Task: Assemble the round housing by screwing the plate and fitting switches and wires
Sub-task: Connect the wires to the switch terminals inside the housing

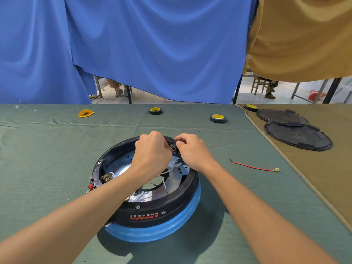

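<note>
The round housing lies open side up in the middle of the green cloth, a black ring on a blue base with red lettering at the front. Inside it shows a silver metal plate with holes and thin white wires. A red switch with brass terminals sits in the ring's left wall. At the far rim, a small black switch is pinched between my left hand and my right hand, both closed on it. What my left fingers press is hidden.
A red wire with a ring terminal lies to the right of the housing. Two black tape rolls and a yellow packet lie further back. Two black round covers rest on the brown cloth at right, with a third tape roll.
</note>
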`<state>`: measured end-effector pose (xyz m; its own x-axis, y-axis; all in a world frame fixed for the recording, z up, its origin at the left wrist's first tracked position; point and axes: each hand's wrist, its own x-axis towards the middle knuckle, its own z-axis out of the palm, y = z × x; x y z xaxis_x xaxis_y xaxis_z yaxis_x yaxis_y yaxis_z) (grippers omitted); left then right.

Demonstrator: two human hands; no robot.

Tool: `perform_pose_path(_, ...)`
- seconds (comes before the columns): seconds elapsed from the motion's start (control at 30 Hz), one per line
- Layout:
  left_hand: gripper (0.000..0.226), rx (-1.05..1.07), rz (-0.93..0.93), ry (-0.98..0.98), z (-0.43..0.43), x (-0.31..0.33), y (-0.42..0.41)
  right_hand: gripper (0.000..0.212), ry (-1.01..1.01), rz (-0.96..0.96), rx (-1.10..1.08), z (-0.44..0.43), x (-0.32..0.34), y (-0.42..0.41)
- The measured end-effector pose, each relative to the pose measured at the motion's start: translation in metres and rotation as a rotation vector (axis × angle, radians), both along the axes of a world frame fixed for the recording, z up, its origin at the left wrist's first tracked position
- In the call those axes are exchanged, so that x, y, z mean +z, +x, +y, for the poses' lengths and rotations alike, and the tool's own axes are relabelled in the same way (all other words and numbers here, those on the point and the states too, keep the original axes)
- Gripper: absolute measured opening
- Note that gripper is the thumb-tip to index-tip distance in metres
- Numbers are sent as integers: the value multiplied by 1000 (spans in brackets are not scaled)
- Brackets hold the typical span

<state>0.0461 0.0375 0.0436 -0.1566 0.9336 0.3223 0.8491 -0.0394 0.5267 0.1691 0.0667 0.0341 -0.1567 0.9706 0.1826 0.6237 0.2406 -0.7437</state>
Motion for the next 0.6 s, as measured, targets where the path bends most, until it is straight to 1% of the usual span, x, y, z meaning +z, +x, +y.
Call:
perform_pose_path(0.27,10,6,40,4,2,-1,7,31,-38,-18,14,-2,2,-2)
perform_pose_path(0.5,12,44,-62,-29,2,0,11,24,-60,-18,41,2,3,-1)
perform_pose_path(0.6,11,24,-58,-35,2,0,9,22,-61,-54,54,3,5,-1)
